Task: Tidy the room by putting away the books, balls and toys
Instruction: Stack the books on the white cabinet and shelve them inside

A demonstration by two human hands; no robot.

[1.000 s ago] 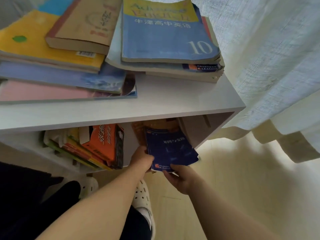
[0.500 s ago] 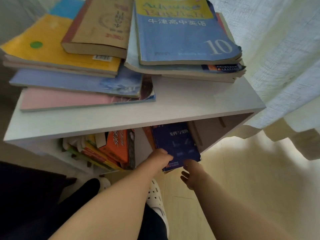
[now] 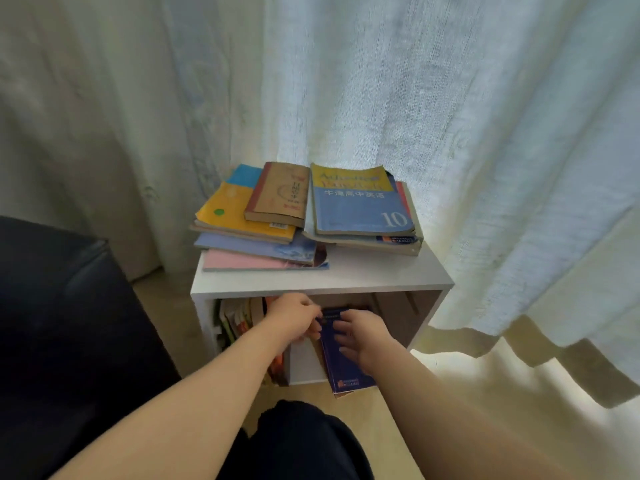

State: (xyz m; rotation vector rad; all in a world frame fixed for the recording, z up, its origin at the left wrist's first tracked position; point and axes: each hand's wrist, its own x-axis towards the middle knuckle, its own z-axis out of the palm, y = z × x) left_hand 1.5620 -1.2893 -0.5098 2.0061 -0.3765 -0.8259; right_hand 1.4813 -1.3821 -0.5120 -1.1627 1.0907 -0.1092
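Observation:
A dark blue book (image 3: 346, 372) stands tilted in the right compartment of a small white shelf unit (image 3: 346, 277), its lower end sticking out over the floor. My left hand (image 3: 294, 320) grips the book's upper left edge with curled fingers. Flat on the cover lies my right hand (image 3: 363, 336), fingers straight and pressing. Several more books (image 3: 235, 320) stand in the left compartment. On top of the unit lie two piles: a yellow, brown, blue and pink stack (image 3: 242, 226) and a blue English textbook stack (image 3: 360, 209).
A dark sofa (image 3: 52, 323) stands close on the left of the unit. Pale curtains (image 3: 450, 133) hang behind and to the right, pooling on the wooden floor (image 3: 485, 393). My dark-trousered knee (image 3: 298, 441) is just below the hands.
My head has pulled back, so the whole unit shows. The blue book has gone deeper and more upright into the compartment. My right hand moved from its lower edge onto the cover.

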